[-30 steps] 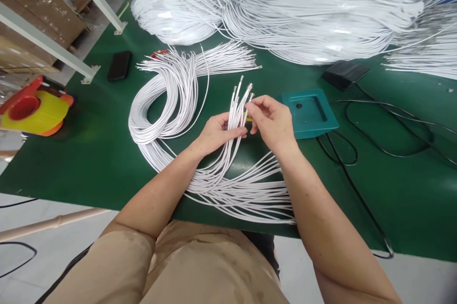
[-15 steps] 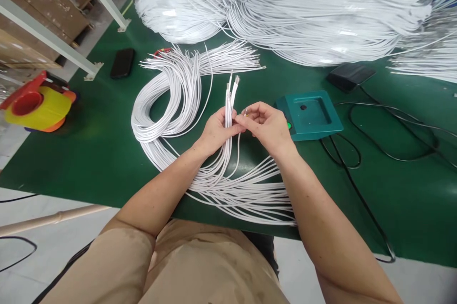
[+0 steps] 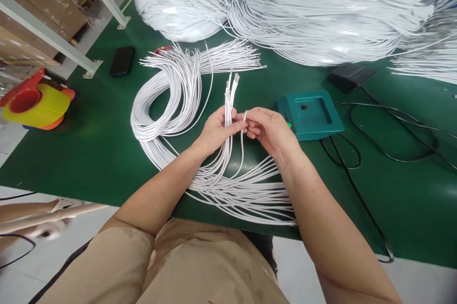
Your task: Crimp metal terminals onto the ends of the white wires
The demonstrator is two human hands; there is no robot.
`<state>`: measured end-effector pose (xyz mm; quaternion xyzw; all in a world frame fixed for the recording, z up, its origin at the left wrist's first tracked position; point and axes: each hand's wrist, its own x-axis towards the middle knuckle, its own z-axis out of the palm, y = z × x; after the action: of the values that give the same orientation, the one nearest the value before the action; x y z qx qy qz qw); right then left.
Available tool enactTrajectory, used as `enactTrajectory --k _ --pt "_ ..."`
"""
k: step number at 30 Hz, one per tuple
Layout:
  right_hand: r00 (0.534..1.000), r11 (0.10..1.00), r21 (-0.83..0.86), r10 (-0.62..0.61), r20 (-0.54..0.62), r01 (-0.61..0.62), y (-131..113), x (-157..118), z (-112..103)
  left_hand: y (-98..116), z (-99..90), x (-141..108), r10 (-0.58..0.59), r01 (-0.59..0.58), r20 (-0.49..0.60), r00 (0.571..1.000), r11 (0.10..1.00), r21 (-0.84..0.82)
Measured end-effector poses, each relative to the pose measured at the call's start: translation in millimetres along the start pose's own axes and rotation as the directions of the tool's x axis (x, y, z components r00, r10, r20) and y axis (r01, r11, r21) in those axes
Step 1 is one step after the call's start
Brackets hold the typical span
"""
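The counter (image 3: 400,199) before me is green and smooth, with a dull sheen. Right in front of me lies a looped coil of white wires (image 3: 183,99), its near ends fanned out along the front edge. Past it, along the far side, I have a left heap of wire (image 3: 182,4) and a broader right heap (image 3: 328,14), touching each other. To my right sits a teal device (image 3: 317,114) with a recessed top; near it, a black wedge-shaped object (image 3: 352,77) and loose black cords (image 3: 392,153). At my left, a flat black object (image 3: 122,61) lies near two white posts (image 3: 50,35).
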<state>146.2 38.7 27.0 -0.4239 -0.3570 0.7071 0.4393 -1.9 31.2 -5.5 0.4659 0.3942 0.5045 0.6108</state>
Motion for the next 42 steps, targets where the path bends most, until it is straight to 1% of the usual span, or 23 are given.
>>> enactTrajectory --k 2,5,9,11,14,17,20,22,25,27,28,29,30,32,33,34,35,36,37,38,40,42 --pt "0.999 0.999 0.031 0.033 0.026 -0.034 0.4 1.9 -1.9 -0.8 0.6 -0.2 0.005 -0.005 0.018 1.0 1.0 0.004" --pt "0.999 0.998 0.049 0.036 0.03 -0.037 -0.4 2.9 -3.6 -3.1 1.8 -1.0 0.033 -0.036 0.063 0.997 0.999 0.033" --pt "0.999 0.999 -0.018 0.03 0.041 -0.029 -0.8 1.4 -4.7 -6.9 1.6 -2.0 0.063 -0.072 0.097 0.993 0.993 0.096" --pt "0.996 0.999 -0.015 0.043 0.073 -0.042 0.1 1.1 -6.6 -7.4 0.2 -2.1 0.072 -0.082 0.087 0.994 0.989 0.12" --pt "0.99 0.997 0.025 0.063 0.129 -0.067 1.1 1.2 -10.1 -5.9 -2.2 -2.3 0.071 -0.077 0.039 0.997 0.979 0.19" --pt "0.99 0.997 0.028 0.062 0.127 -0.066 0.1 0.2 -11.1 -3.8 -3.7 -2.4 0.078 -0.075 -0.002 0.997 0.971 0.225" --pt "0.998 1.0 -0.023 0.018 0.057 -0.016 -2.0 -2.5 -9.0 -2.8 -4.2 -2.0 0.081 -0.081 0.009 0.997 0.979 0.187" --pt "1.0 0.996 -0.088 -0.031 0.007 0.031 -2.9 -4.5 -6.8 -2.6 -4.4 -1.5 0.074 -0.078 0.031 0.997 0.986 0.15" --pt "0.992 0.968 -0.228 -0.118 -0.047 0.105 -1.9 -6.1 -4.3 -2.4 -4.5 -1.0 0.06 -0.065 0.054 0.997 0.993 0.096" --pt "0.977 0.914 -0.368 -0.205 -0.065 0.168 0.8 -5.8 -3.5 -2.3 -4.5 -0.9 0.03 -0.034 0.067 0.997 0.998 0.061" --pt "0.962 0.861 -0.464 -0.266 -0.063 0.208 2.7 -5.4 -3.4 -2.1 -4.5 -0.9 0.008 -0.011 0.074 0.997 0.999 0.039" --pt "0.939 0.779 -0.574 -0.341 -0.051 0.251 4.9 -4.8 -3.3 -1.8 -4.4 -0.9 -0.019 0.018 0.079 0.997 1.0 0.015" --pt "0.906 0.666 -0.687 -0.423 -0.025 0.292 7.2 -4.2 -3.3 -1.4 -4.2 -0.9 -0.048 0.049 0.08 0.996 0.999 -0.012" --pt "0.821 0.372 -0.863 -0.565 0.081 0.341 11.4 -3.2 -3.6 0.0 -3.9 -0.8 -0.107 0.112 0.067 0.992 0.991 -0.075" --pt "0.781 0.212 -0.911 -0.604 0.163 0.354 12.8 -2.9 -4.0 0.9 -3.7 -0.7 -0.134 0.14 0.06 0.989 0.984 -0.109" --pt "0.749 0.062 -0.929 -0.613 0.252 0.364 13.5 -2.6 -4.6 1.9 -3.7 -0.4 -0.159 0.165 0.054 0.986 0.976 -0.139" --pt "0.727 -0.067 -0.924 -0.597 0.339 0.375 13.5 -2.4 -5.4 2.7 -3.9 0.0 -0.178 0.184 0.051 0.983 0.969 -0.164" --pt "0.716 -0.172 -0.907 -0.565 0.411 0.385 12.7 -2.3 -6.6 3.3 -4.3 0.5 -0.191 0.197 0.049 0.98 0.964 -0.179" --pt "0.711 -0.252 -0.885 -0.527 0.465 0.391 11.2 -2.1 -8.2 3.6 -4.9 1.3 -0.196 0.201 0.045 0.98 0.962 -0.182" --pt "0.712 -0.307 -0.867 -0.496 0.497 0.392 9.2 -1.8 -10.2 3.4 -5.9 2.2 -0.195 0.197 0.034 0.98 0.965 -0.172" --pt "0.723 -0.363 -0.861 -0.477 0.5 0.356 4.8 -0.5 -15.2 1.5 -8.5 4.3 -0.173 0.171 -0.007 0.985 0.98 -0.102" --pt "0.745 -0.396 -0.871 -0.477 0.467 0.292 1.0 1.8 -21.0 -1.5 -11.3 6.4 -0.139 0.14 -0.055 0.989 0.99 0.017"
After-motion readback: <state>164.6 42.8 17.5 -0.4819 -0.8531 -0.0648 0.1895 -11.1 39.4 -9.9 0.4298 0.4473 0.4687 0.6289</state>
